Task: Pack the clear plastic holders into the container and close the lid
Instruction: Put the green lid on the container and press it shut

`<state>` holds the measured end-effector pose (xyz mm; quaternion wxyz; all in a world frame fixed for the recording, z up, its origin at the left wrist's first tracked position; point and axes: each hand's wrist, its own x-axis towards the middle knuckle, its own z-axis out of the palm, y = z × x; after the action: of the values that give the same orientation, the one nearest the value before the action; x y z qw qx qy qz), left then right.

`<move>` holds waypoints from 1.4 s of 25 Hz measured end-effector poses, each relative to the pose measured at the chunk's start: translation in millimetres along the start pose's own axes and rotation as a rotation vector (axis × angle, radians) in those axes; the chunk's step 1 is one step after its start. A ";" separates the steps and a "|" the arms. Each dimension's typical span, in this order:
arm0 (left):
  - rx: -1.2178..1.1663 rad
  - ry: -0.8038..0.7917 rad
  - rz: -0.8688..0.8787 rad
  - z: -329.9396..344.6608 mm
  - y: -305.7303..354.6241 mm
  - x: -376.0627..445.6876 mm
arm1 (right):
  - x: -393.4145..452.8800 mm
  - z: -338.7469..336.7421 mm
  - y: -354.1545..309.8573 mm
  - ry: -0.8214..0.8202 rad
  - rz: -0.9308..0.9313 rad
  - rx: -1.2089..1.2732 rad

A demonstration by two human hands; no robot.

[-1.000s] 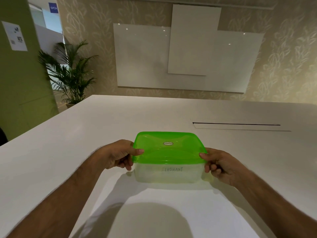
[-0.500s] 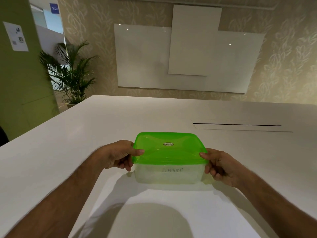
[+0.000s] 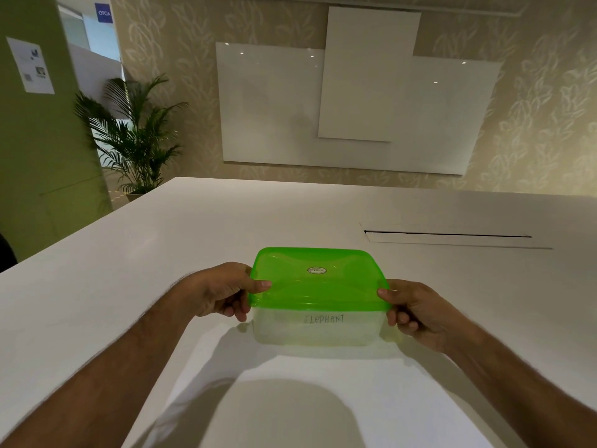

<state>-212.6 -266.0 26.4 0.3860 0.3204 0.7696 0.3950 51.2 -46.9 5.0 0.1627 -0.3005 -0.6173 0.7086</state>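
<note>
A clear plastic container [image 3: 318, 331] with "ELEPHANT" handwritten on its front wall stands on the white table [image 3: 161, 260]. A translucent green lid [image 3: 316, 279] lies on top of it. My left hand [image 3: 223, 291] grips the lid's left edge, thumb on top and fingers curled under the rim. My right hand [image 3: 412, 310] grips the right edge the same way. The container's walls are cloudy, so I cannot make out any clear plastic holders inside.
A long narrow slot [image 3: 449, 235] runs across the table at the far right. A potted palm [image 3: 135, 137] stands beyond the table's far left corner beside a green pillar [image 3: 38, 140]. White boards [image 3: 355, 101] hang on the far wall.
</note>
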 end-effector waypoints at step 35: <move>1.001 0.229 0.277 61.3 33.2 47.1 | 53.7 65.2 -24.5 0.020 -0.341 -1.573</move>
<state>-177.8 -190.2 14.8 0.0434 0.5187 0.8518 0.0590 -34.3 -60.7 20.5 0.0151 -0.2349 -0.9715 0.0291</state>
